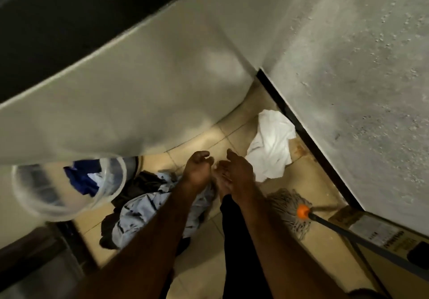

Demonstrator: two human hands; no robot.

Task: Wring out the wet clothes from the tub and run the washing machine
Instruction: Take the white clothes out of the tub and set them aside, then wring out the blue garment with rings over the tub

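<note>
Head view: left hand [197, 171] loosely curled, right hand [239, 171] slack, both empty above pale blue clothes [139, 208] heaped on the floor beside clear tub [34, 196]. Likely between garments. Next: grip one piece, twist hard, load washing machine [139, 85].

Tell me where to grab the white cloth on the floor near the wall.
Likely best: pinch the white cloth at its raised crumpled ridge near the middle, coming from above on the open floor side. The dark baseboard hems in its far edge, and its flat corners hug the tiles.
</note>
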